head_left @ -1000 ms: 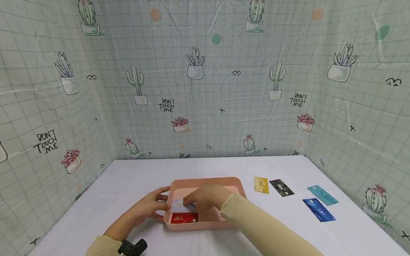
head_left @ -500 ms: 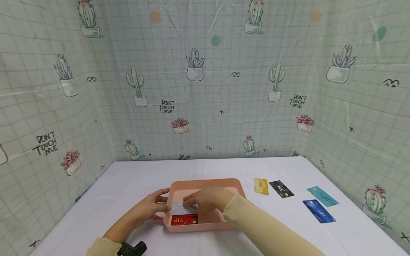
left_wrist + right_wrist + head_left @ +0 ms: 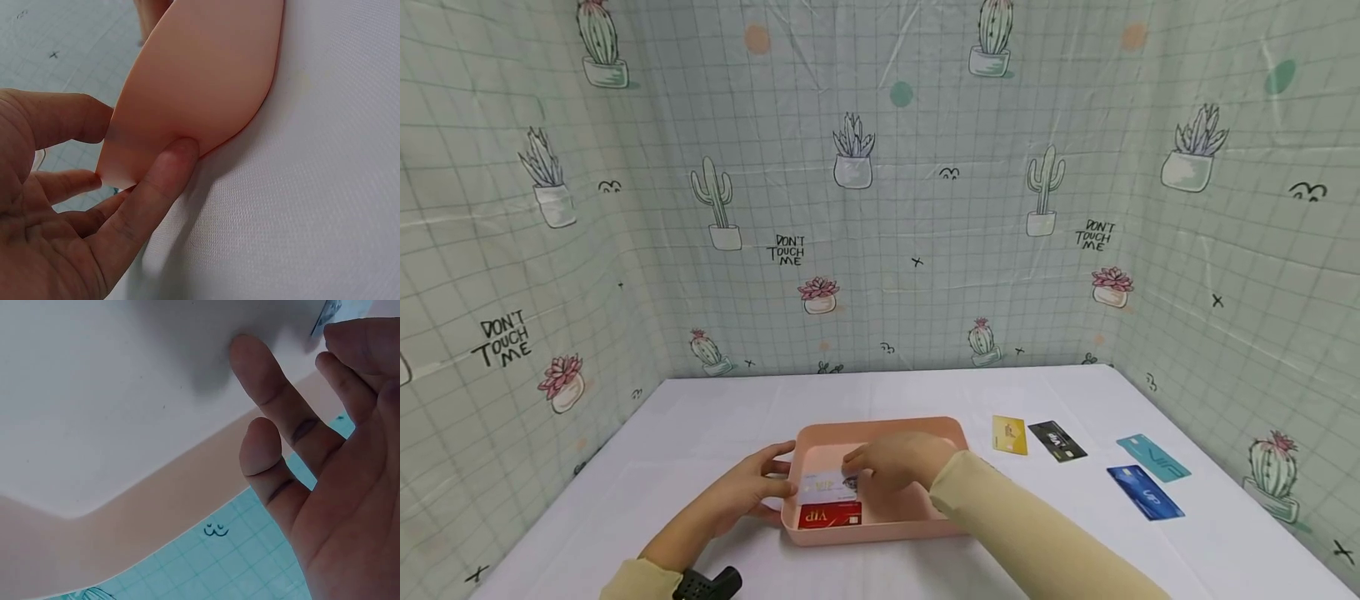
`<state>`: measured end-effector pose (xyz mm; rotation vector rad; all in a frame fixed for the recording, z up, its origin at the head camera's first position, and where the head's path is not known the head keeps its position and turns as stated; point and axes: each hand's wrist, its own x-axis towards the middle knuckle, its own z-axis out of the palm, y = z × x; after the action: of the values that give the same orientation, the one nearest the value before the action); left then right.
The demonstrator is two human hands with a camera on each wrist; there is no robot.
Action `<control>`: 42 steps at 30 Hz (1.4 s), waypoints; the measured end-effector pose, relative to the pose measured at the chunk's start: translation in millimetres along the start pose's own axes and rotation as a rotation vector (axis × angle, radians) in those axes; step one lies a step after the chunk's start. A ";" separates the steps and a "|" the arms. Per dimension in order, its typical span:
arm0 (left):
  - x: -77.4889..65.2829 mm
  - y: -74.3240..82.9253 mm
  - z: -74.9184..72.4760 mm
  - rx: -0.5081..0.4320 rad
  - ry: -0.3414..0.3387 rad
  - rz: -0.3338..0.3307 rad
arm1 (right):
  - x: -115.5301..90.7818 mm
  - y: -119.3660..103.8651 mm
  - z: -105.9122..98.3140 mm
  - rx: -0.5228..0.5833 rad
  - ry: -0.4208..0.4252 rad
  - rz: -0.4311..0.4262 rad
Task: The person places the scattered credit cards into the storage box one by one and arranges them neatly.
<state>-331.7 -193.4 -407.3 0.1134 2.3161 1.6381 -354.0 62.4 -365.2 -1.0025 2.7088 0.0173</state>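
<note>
A pink tray (image 3: 880, 532) stands on the white table, two cards lying in its left part. The red VIP card (image 3: 829, 515) is at the front, and a pale lilac card (image 3: 826, 488) lies directly behind it. My right hand (image 3: 895, 462) is over the tray, fingertips at the lilac card's far right corner. In the right wrist view its fingers are spread and loosely bent, and only a sliver of card (image 3: 326, 314) shows beside them. My left hand (image 3: 748, 485) touches the tray's left side; the left wrist view shows its fingertips against the outer wall and rim (image 3: 200, 75).
Right of the tray, a yellow card (image 3: 1009, 435) and a black card (image 3: 1057, 441) lie on the table (image 3: 917, 392). Farther right are a teal card (image 3: 1154, 457) and a blue card (image 3: 1146, 492). A cactus-print cloth (image 3: 917, 217) rises behind and at both sides.
My right hand has shifted slightly right and back, so more of the lilac card's print shows. My left hand stays at the tray's left side.
</note>
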 end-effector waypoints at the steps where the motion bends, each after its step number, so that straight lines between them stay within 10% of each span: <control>1: 0.0 0.5 -0.1 0.000 0.000 -0.002 | -0.1 1.1 -0.6 -0.008 0.001 0.003; 42: 1.4 -1.5 -1.7 -0.007 -0.004 -0.009 | -32.7 108.6 -24.0 0.054 0.151 0.138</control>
<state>-333.4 -195.2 -408.5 0.1044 2.3039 1.6398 -405.4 163.8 -342.3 -0.8305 2.8938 -0.1102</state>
